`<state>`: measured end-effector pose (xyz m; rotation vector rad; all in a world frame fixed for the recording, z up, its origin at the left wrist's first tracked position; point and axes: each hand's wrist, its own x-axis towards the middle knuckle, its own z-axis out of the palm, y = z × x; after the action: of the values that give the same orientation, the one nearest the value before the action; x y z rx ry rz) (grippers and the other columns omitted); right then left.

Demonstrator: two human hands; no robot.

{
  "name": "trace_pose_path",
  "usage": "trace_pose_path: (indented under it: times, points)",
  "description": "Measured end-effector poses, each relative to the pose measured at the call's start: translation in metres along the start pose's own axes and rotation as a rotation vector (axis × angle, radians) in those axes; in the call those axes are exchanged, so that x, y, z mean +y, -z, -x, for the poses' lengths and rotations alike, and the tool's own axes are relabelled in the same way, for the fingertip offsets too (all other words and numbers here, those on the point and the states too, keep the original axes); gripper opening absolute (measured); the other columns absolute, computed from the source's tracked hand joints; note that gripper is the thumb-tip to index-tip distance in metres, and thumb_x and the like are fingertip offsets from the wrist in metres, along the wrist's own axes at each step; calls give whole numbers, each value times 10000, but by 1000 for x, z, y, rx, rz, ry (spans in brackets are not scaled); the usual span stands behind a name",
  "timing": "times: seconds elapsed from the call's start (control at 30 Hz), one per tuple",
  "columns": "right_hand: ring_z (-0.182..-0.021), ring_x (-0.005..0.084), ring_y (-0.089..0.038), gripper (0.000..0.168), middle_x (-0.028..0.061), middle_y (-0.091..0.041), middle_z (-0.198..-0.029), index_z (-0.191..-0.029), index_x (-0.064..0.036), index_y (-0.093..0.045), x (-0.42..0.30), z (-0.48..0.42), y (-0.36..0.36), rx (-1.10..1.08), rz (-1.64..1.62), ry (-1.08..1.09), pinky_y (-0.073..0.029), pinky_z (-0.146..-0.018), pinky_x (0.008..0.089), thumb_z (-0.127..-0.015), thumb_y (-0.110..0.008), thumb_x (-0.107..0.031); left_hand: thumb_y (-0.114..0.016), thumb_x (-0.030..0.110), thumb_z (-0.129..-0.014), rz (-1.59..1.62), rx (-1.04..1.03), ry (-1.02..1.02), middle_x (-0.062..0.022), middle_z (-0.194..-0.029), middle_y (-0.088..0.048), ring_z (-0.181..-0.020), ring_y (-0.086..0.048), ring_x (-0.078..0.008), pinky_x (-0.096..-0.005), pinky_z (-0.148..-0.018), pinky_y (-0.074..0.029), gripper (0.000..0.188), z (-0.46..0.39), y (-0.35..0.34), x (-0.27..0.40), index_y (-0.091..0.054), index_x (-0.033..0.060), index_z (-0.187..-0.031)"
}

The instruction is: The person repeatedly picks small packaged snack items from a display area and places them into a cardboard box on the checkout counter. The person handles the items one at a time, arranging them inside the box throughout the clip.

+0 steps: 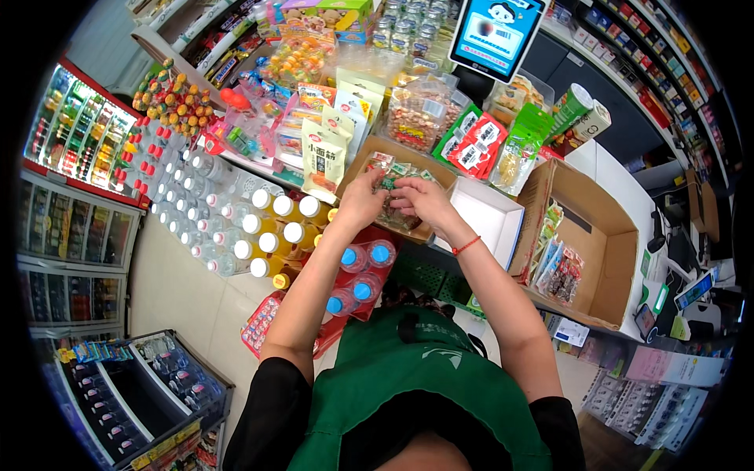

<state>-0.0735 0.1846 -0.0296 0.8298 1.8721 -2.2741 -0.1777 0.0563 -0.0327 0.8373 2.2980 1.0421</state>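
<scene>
Both hands are over a shallow cardboard tray (421,237) that holds small clear snack packets (400,219) with green and red print. My left hand (364,199) touches the packets on the left side, its fingertips partly hidden among them. From the right, my right hand (427,203) reaches in with bent fingers, a red cord bracelet on its wrist. Whether either hand grips a packet cannot be told. Right of the tray lies a white open box (486,215). Farther right, a large open cardboard box (601,259) holds several snack packets (562,274) on its left side.
Behind the tray stand a cream snack pouch (324,159), a clear tub of nuts (415,115) and red packets (477,147). A tablet screen (498,35) rises at the back. Bottles with white caps (271,241) and blue caps (362,290) stand on the left and below.
</scene>
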Motion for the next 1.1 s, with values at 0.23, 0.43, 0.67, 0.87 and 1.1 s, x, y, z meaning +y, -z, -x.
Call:
trace_pose_path:
  times: [0.23, 0.43, 0.67, 0.87, 1.1]
  points:
    - [-1001, 153, -577, 366, 82, -565, -1173, -1285, -2, -446, 13, -27, -21, 62, 2, -74, -475, -789, 258, -951, -449, -152, -588, 52, -780, -66, -5, 19, -232, -1143, -582, -1051, -579, -306, -351, -887, -447, 559, -15, 4, -32, -418, -32, -1306]
    - [-979, 142, -574, 376, 53, -576, -1136, -1288, -24, -459, 18, -38, -28, 24, 37, -65, -470, -773, 256, -939, -483, -163, -572, 39, -751, -169, -53, 25, -269, -1066, -584, -1039, -550, -389, -414, -889, -436, 544, -19, 9, -22, -428, -32, -1270]
    - [-882, 138, -609, 385, 70, -581, -1048, -1269, -11, -455, 10, -29, -35, 167, -41, -37, -508, -690, 236, -892, -518, -56, -578, 41, -754, -141, -6, 13, -237, -1121, -581, -1052, -555, -364, -392, -896, -441, 560, -15, 10, -23, -446, 26, -1298]
    - [-716, 149, -628, 324, 86, -601, -876, -1155, 29, -480, 18, -26, -20, 148, -63, 39, -522, -587, 236, -834, -515, 45, -591, -24, -752, -5, 35, -84, -141, -1039, -621, -874, -602, -209, -314, -779, -490, 528, -11, 4, -24, -499, 55, -1266]
    - [-700, 131, -621, 246, 81, -607, -827, -1078, 30, -519, 11, 3, -3, 211, -21, 109, -519, -581, 235, -832, -517, 31, -595, -52, -749, 117, 32, -95, -75, -960, -610, -763, -587, -145, -280, -698, -493, 454, 2, 4, 11, -541, 57, -1187]
